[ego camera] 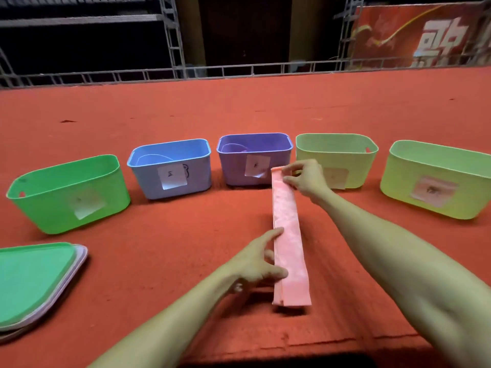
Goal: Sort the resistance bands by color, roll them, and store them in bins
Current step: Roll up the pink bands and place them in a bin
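Stretching a pink band [288,235] flat across the red carpeted surface [159,115], you work at its two ends with bare arms reaching in from the bottom of the frame. Your right hand [308,179] is at the far end, fingers and thumb closed in a pinch on the band's top corner, just in front of the purple bin [255,158]. Your left hand [255,261] lies against the band's left edge nearer to you, fingers spread, with the index fingertip and the thumb pressing on the material rather than closing round it. The band runs lengthwise away from you, its near end lying flat on the carpet.

Five bins stand in a curved row beyond the band, each with a paper label on its front. From your left they are the green bin [66,192], the blue bin [170,166], the purple bin, a pale yellow-green bin [337,158] partly behind your right hand, and a second yellow-green bin [438,179] at the far right. Faint curved shapes show inside the blue and purple bins; what they are cannot be made out.

A stack of lids [34,282], green on top with lilac beneath, sits at the lower left. A metal truss rail [239,70] and a red banner [425,35] close the background.
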Demonstrator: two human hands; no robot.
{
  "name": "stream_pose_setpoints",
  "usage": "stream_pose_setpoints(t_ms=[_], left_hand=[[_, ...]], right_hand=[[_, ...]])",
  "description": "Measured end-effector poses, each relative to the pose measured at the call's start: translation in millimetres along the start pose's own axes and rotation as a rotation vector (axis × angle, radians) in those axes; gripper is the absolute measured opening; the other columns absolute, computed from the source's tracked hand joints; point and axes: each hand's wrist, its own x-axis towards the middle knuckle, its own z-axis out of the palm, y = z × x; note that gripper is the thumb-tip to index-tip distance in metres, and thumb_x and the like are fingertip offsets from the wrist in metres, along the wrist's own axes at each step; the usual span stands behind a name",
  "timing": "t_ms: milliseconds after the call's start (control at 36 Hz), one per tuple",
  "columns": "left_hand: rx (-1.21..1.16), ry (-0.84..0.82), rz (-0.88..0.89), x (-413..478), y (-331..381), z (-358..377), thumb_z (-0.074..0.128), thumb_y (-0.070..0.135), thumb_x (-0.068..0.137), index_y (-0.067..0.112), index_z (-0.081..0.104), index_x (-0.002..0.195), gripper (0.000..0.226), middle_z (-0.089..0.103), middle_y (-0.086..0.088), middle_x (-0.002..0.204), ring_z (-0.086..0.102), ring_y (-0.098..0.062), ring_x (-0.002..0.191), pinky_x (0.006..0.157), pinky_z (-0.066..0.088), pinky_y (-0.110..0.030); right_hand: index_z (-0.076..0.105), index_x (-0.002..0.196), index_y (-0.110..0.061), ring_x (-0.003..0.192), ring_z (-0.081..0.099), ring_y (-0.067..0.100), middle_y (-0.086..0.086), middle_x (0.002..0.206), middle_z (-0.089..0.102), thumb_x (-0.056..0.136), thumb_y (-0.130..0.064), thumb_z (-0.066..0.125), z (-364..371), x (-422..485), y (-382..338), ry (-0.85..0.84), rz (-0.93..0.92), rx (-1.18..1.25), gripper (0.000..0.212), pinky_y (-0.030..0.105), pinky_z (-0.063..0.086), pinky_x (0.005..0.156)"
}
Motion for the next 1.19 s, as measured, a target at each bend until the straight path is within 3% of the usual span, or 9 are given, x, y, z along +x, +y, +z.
stream_pose_setpoints(t_ms=[111, 306, 389, 528, 639, 722, 833, 944, 1194], left_hand=[[0.014, 0.011, -0.095, -7.8, -16.0, -21.3, 0.07, -0.009, 0.075, 0.029, 0.028, 0.149, 0.093, 0.061, -0.001, 0.069, 0.059, -0.011, 0.06, 0.058, 0.049, -0.024], [-0.065, 0.004, -0.184, -8.4, -27.5, -37.8, 0.07, -0.012, 0.077, 0.023, 0.027, 0.15, 0.091, 0.056, -0.011, 0.068, 0.055, -0.013, 0.055, 0.053, 0.05, -0.026], [-0.029, -0.005, -0.208, -6.1, -27.8, -38.3, 0.071, -0.009, 0.077, 0.02, 0.025, 0.15, 0.091, 0.055, -0.008, 0.066, 0.057, -0.012, 0.054, 0.054, 0.053, -0.027], [0.346, -0.026, -0.167, 0.6, -24.6, -41.7, 0.079, 0.011, 0.075, 0.017, 0.03, 0.149, 0.089, 0.063, 0.0, 0.069, 0.061, -0.014, 0.065, 0.07, 0.053, -0.032], [0.749, -0.058, -0.11, 2.4, -14.8, -44.4, 0.082, 0.032, 0.072, 0.023, 0.04, 0.145, 0.085, 0.068, -0.007, 0.112, 0.061, -0.024, 0.104, 0.085, 0.045, -0.027], [0.903, -0.022, -0.029, -1.1, -13.7, -40.7, 0.081, 0.039, 0.071, 0.024, 0.046, 0.139, 0.078, 0.06, -0.006, 0.118, 0.053, -0.025, 0.112, 0.086, 0.039, -0.028], [0.876, -0.001, 0.129, -5.2, -16.6, -39.9, 0.08, 0.036, 0.072, 0.027, 0.064, 0.114, 0.045, 0.045, 0.004, 0.097, 0.045, -0.012, 0.091, 0.078, 0.033, -0.023], [0.685, -0.088, 0.224, -13.3, -17.4, -42.9, 0.078, 0.024, 0.078, 0.02, 0.075, 0.089, 0.012, 0.058, -0.001, 0.089, 0.056, -0.011, 0.078, 0.076, 0.046, -0.026], [0.678, -0.145, 0.262, -25.6, -21.7, -43.6, 0.08, 0.03, 0.076, 0.019, 0.075, 0.098, 0.025, 0.062, 0.001, 0.093, 0.052, -0.003, 0.075, 0.069, 0.038, -0.01]], right_hand=[[0.077, 0.09, -0.011, 0.064, 0.058, 0.008, -0.004, 0.072, 0.068, 0.072, 0.001, 0.078, 43.1, 1.1, 7.5, -0.069, -0.013, -0.038, 0.022, 0.026, 0.052, 0.065], [0.077, 0.093, -0.009, 0.079, 0.061, 0.009, 0.001, 0.09, 0.073, 0.073, -0.005, 0.079, 91.5, 2.5, 31.1, -0.144, -0.011, -0.115, 0.021, 0.013, 0.037, 0.071], [0.077, 0.09, -0.011, 0.078, 0.06, 0.009, 0.002, 0.091, 0.074, 0.072, -0.006, 0.078, 106.6, 5.3, 42.6, -0.158, -0.007, -0.153, 0.019, 0.02, 0.043, 0.078], [0.076, 0.092, -0.012, 0.08, 0.06, 0.008, 0.002, 0.094, 0.074, 0.076, -0.01, 0.077, 119.8, 6.2, 60.4, -0.224, 0.011, -0.193, 0.017, 0.023, 0.046, 0.081], [0.076, 0.095, -0.015, 0.091, 0.066, 0.013, 0.001, 0.098, 0.074, 0.077, -0.015, 0.077, 117.6, 9.8, 65.3, -0.257, 0.011, -0.188, 0.018, 0.029, 0.048, 0.09], [0.076, 0.096, -0.015, 0.094, 0.066, 0.014, 0.001, 0.099, 0.074, 0.077, -0.015, 0.077, 117.3, 10.3, 66.3, -0.258, 0.008, -0.181, 0.019, 0.029, 0.046, 0.092], [0.076, 0.097, -0.015, 0.086, 0.063, 0.012, 0.0, 0.097, 0.074, 0.078, -0.015, 0.076, 117.7, 8.9, 68.0, -0.26, -0.002, -0.181, 0.019, 0.023, 0.044, 0.081], [0.076, 0.096, -0.015, 0.082, 0.06, 0.009, 0.0, 0.095, 0.074, 0.078, -0.014, 0.076, 119.0, 8.5, 69.1, -0.253, -0.007, -0.171, 0.019, 0.02, 0.041, 0.074], [0.075, 0.098, -0.015, 0.082, 0.059, 0.009, -0.002, 0.098, 0.073, 0.079, -0.015, 0.075, 118.9, 6.9, 68.1, -0.247, -0.016, -0.178, 0.019, 0.019, 0.04, 0.076]])
